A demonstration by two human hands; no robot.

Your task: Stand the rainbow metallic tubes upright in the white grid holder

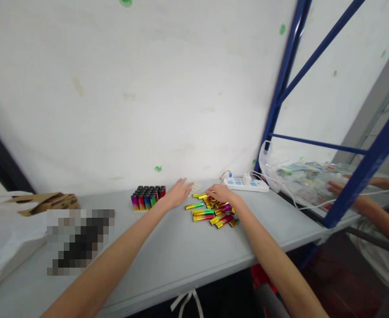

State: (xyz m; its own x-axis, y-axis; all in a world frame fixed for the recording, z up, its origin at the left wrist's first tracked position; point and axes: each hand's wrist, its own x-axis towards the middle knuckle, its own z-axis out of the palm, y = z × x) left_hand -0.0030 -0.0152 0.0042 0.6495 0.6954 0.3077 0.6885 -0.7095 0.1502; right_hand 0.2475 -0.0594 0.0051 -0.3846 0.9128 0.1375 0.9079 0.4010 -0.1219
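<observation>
On the grey table [168,247], a block of several dark-topped, colourful cylinders [144,201] stands upright near the wall. Just right of it, my left hand [180,193] reaches over the table with fingers spread, beside a small pale sheet [196,187]. A loose pile of shiny gold, green and pink metallic cases [203,215] lies right of centre. My right hand [221,193] is over the back of this pile, its fingers bent down; whatever the fingertips touch is too small to tell.
A white power strip [247,183] with cables sits behind the pile. Cardboard [55,202] and a white bag [9,234] lie at the left, near a blurred dark object [84,238]. A blue rack post [369,159] stands right; beyond it are another person's hands [341,190].
</observation>
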